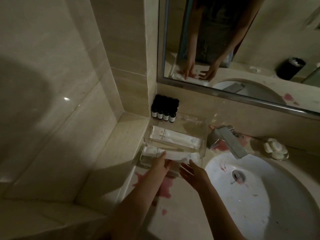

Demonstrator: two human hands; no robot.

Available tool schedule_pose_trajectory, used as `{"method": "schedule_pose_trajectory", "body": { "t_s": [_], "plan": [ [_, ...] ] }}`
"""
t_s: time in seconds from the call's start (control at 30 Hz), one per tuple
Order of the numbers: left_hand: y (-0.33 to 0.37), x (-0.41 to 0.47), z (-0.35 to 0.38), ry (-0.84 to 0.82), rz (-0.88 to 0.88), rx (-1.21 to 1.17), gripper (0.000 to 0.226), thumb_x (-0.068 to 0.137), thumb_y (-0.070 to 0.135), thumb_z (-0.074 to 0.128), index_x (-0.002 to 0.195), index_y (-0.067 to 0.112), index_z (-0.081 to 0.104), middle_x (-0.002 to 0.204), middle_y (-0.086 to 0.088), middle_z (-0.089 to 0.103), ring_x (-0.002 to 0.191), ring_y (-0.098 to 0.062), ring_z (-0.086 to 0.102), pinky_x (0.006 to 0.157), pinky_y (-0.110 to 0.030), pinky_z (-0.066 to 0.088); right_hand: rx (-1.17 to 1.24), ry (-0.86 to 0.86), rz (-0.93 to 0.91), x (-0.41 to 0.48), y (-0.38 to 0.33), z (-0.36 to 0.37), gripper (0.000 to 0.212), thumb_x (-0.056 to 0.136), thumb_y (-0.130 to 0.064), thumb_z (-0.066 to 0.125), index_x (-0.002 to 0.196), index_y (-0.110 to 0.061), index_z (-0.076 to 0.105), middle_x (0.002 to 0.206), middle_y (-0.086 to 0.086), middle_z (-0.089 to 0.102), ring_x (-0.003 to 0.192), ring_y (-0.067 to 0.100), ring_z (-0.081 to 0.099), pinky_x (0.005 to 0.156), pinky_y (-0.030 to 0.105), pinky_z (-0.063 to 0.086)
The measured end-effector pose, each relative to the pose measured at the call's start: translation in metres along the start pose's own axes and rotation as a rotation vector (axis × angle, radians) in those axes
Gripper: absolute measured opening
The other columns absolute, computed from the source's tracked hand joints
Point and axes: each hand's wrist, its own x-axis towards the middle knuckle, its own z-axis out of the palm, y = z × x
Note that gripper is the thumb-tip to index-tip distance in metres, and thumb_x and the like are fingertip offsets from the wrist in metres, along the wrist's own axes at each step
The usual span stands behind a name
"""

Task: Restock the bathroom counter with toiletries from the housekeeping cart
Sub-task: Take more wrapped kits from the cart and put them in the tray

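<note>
Got the white packet point(174, 155) pinched by its near end in the left hand point(161, 161), thumb on top as far as can be made out in this gloom, low over the front compartment of the clear tray point(205, 141), over at the left end of the desk point(176, 220) just beside the basin point(251, 196). Best to slide it in flat and long-ways, lined up with the packets in the back compartment point(176, 136), printed side up, then square the ends off against the wall. Would bring the right hand point(192, 172), spread wide and holding nothing just beside the tray's near corner, onto the rim to stop the tray skating on the polished stone. Worth minding the tap point(228, 141) just right of the tray and the dark little bottles point(164, 110) huddled behind it. Also steer clear of the pink splotches point(164, 189) on the desk in front of the tray, no telling whether wet or dry.
</note>
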Motion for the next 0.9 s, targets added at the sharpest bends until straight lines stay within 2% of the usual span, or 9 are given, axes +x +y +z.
{"method": "schedule_pose_trajectory", "body": {
  "t_s": [0.03, 0.1, 0.2, 0.33, 0.5, 0.63, 0.73, 0.83, 0.9],
  "plan": [
    [0.003, -0.002, 0.004, 0.019, 0.001, -0.017, 0.048, 0.094, 0.014, 0.059, 0.137, 0.001, 0.042, 0.127, -0.017, 0.056, 0.113, -0.030, 0.056, 0.073, -0.036, 0.052, 0.015, 0.005, 0.009, 0.004, 0.000, 0.001, 0.023, 0.100, -0.019, 0.050, 0.114, -0.001, 0.053, 0.099, 0.017, 0.066, 0.087, 0.030, 0.065, 0.069, 0.037, 0.052],
    [0.006, 0.000, 0.008, -0.006, 0.011, -0.017, 0.048, 0.095, 0.010, 0.057, 0.138, 0.001, 0.041, 0.136, -0.019, 0.052, 0.123, -0.031, 0.051, 0.082, -0.037, 0.048, 0.023, 0.020, 0.016, 0.011, -0.001, 0.003, 0.026, 0.103, -0.020, 0.045, 0.119, -0.001, 0.051, 0.097, 0.017, 0.066, 0.084, 0.030, 0.065, 0.066, 0.036, 0.051],
    [0.011, 0.009, 0.012, 0.016, 0.009, 0.067, 0.047, 0.093, 0.008, 0.058, 0.137, -0.001, 0.042, 0.134, -0.019, 0.052, 0.127, -0.032, 0.049, 0.088, -0.039, 0.045, 0.020, 0.034, 0.032, 0.019, -0.003, 0.006, 0.025, 0.104, -0.019, 0.040, 0.121, -0.003, 0.049, 0.093, 0.015, 0.066, 0.080, 0.030, 0.065, 0.061, 0.035, 0.053],
    [0.015, 0.022, 0.015, 0.004, 0.041, 0.093, 0.045, 0.093, 0.005, 0.058, 0.136, -0.002, 0.045, 0.134, -0.021, 0.053, 0.121, -0.032, 0.053, 0.078, -0.038, 0.052, 0.035, 0.019, 0.060, 0.026, -0.005, 0.009, 0.021, 0.104, -0.017, 0.040, 0.117, -0.003, 0.048, 0.096, 0.017, 0.064, 0.078, 0.029, 0.063, 0.065, 0.037, 0.055],
    [0.016, 0.030, 0.017, -0.025, 0.104, 0.156, 0.044, 0.094, 0.005, 0.056, 0.136, 0.001, 0.046, 0.137, -0.019, 0.052, 0.125, -0.029, 0.051, 0.085, -0.036, 0.050, 0.098, 0.022, 0.080, 0.036, -0.007, 0.012, 0.023, 0.104, -0.015, 0.038, 0.120, -0.001, 0.047, 0.090, 0.016, 0.060, 0.075, 0.028, 0.060, 0.047, 0.029, 0.056],
    [0.020, 0.020, 0.016, -0.072, 0.082, 0.229, 0.046, 0.095, 0.018, 0.056, 0.136, 0.000, 0.047, 0.135, -0.012, 0.052, 0.128, -0.027, 0.049, 0.097, -0.031, 0.048, 0.129, 0.023, 0.082, 0.043, -0.008, 0.012, 0.027, 0.104, -0.016, 0.040, 0.121, 0.004, 0.048, 0.089, 0.017, 0.059, 0.074, 0.028, 0.059, 0.046, 0.029, 0.055],
    [0.022, 0.006, 0.015, -0.091, 0.131, 0.324, 0.049, 0.100, 0.026, 0.049, 0.137, -0.004, 0.042, 0.137, -0.011, 0.049, 0.131, -0.024, 0.047, 0.076, -0.010, 0.052, 0.140, 0.044, 0.078, 0.050, -0.007, 0.013, 0.030, 0.104, -0.016, 0.041, 0.123, 0.006, 0.049, 0.087, 0.016, 0.059, 0.073, 0.027, 0.060, 0.046, 0.029, 0.056],
    [0.022, 0.002, 0.016, -0.094, 0.176, 0.344, 0.051, 0.100, 0.027, 0.048, 0.139, -0.006, 0.040, 0.142, -0.017, 0.046, 0.132, -0.024, 0.046, 0.072, -0.008, 0.051, 0.162, 0.049, 0.078, 0.055, -0.006, 0.012, 0.024, 0.103, -0.016, 0.044, 0.114, 0.003, 0.054, 0.088, 0.016, 0.061, 0.074, 0.026, 0.061, 0.050, 0.029, 0.057],
    [0.020, 0.005, 0.015, -0.085, 0.174, 0.337, 0.052, 0.099, 0.028, 0.050, 0.139, -0.005, 0.041, 0.141, -0.017, 0.047, 0.130, -0.024, 0.048, 0.070, -0.009, 0.052, 0.150, 0.032, 0.080, 0.055, -0.005, 0.009, 0.019, 0.100, -0.015, 0.048, 0.098, 0.001, 0.059, 0.091, 0.016, 0.063, 0.076, 0.025, 0.062, 0.063, 0.032, 0.056]
  ]
}}
